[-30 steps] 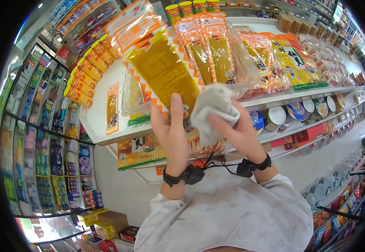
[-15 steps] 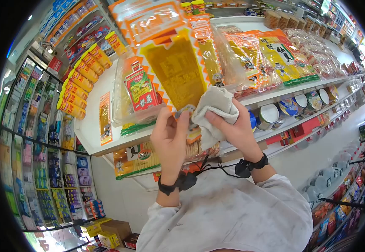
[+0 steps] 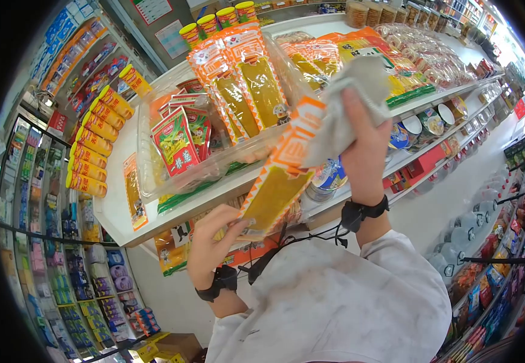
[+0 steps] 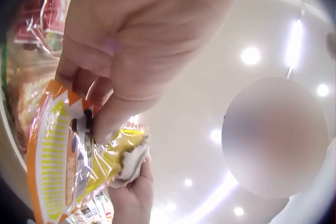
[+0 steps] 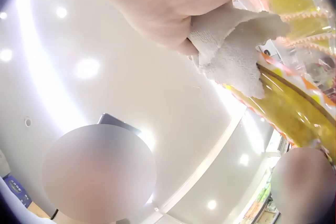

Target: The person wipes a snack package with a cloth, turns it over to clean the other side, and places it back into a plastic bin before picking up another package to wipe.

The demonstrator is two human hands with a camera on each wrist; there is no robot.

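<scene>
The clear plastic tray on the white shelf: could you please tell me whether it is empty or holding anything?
Holding things: inside the tray are red-and-green sachets, with orange-edged packets beside them.

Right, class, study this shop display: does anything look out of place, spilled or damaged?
One orange-edged packet lies alone on the white shelf, outside the clear tray; similar packets lean inside, so it looks stray. No spill or damage shows.

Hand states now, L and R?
Left hand: closed, pinching one end of the orange-edged packet.
Right hand: closed, gripping the pale cloth against the packet's other end.
</scene>
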